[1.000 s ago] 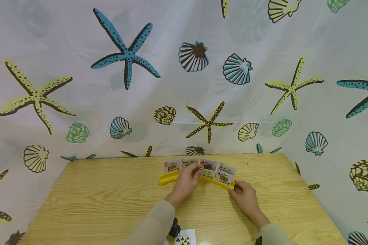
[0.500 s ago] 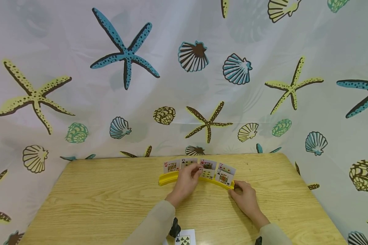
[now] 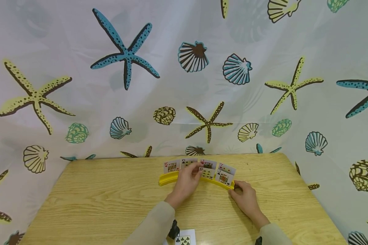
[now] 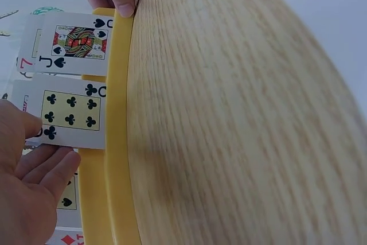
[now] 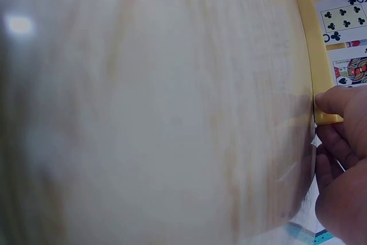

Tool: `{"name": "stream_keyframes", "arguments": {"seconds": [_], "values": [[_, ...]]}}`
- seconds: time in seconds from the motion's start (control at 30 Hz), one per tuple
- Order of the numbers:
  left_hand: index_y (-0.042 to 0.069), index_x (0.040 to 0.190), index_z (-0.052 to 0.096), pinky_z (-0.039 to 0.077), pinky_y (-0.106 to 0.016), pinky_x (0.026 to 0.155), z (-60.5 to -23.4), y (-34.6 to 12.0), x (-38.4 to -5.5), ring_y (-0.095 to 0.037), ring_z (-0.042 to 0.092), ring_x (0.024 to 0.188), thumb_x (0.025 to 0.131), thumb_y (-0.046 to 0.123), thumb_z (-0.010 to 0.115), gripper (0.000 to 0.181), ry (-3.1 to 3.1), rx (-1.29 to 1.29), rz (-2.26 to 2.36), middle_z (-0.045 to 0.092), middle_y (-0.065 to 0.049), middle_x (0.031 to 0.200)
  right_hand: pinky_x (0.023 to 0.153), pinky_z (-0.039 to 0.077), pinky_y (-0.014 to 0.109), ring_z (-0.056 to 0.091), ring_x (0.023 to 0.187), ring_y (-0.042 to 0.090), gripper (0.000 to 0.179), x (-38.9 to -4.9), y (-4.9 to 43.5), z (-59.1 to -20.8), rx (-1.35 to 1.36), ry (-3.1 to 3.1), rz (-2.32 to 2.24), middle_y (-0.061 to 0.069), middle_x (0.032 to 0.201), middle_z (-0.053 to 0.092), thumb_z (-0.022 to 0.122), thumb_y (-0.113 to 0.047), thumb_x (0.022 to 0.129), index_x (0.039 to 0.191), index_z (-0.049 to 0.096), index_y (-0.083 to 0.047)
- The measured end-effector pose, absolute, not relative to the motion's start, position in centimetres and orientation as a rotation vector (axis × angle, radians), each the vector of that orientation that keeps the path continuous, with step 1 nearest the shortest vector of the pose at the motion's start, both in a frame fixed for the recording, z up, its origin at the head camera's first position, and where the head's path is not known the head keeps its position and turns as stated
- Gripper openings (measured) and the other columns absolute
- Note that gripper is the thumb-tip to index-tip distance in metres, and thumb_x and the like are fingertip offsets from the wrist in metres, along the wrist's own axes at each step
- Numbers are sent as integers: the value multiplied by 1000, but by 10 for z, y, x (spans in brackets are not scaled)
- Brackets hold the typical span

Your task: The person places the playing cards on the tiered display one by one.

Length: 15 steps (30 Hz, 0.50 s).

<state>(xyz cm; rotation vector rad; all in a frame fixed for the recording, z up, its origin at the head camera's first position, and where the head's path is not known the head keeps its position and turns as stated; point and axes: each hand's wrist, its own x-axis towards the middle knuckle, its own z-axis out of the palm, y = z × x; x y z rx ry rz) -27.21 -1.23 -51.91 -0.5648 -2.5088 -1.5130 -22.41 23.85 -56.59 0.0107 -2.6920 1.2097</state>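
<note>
A curved yellow card holder [image 3: 168, 177] stands near the back of the table with playing cards upright in two rows. My left hand [image 3: 186, 180] pinches the upper left corner of a six of clubs [image 4: 71, 111] in the front row, thumb on its face. Right of that card stands a jack of spades [image 4: 77, 44], with a red seven [image 3: 227, 167] behind it. My right hand [image 3: 246, 199] grips the holder's right end, thumb [image 5: 330, 101] on its front. Also in the back row are a king of diamonds [image 3: 171, 166], a six of spades [image 3: 187, 161] and a red jack [image 3: 208, 164].
A card with clubs [image 3: 185, 238] lies on the wooden table [image 3: 110, 197] at the near edge, beside my left sleeve. Part of another card shows to its left. A cloth [image 3: 159, 136] printed with shells and starfish hangs behind the table.
My left fingertips have shifted very slightly left at the six of clubs' corner, baring a little more of its face. The right hand and the holder have stayed in place.
</note>
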Motion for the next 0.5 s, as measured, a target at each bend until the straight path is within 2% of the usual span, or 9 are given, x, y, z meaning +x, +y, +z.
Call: {"name": "stream_keyframes", "arguments": {"seconds": [0.27,0.5], "values": [[7,135,66,60,-48,100,-514,-14,-266,-36,71,122,105,10,66,30,-2494,-553,-1460,73,-18,130,108,49,58,63,118,34,39,-224,238,-565,3,-2680,1214,15,121,74,78,-12,94,131,71,1],[4,135,65,61,-48,98,-511,-21,-258,-37,72,118,104,12,68,32,-2478,-574,-1414,72,-19,130,107,50,57,64,117,34,39,-224,238,-565,4,-2673,1217,15,120,74,79,-13,94,130,72,0]]}}
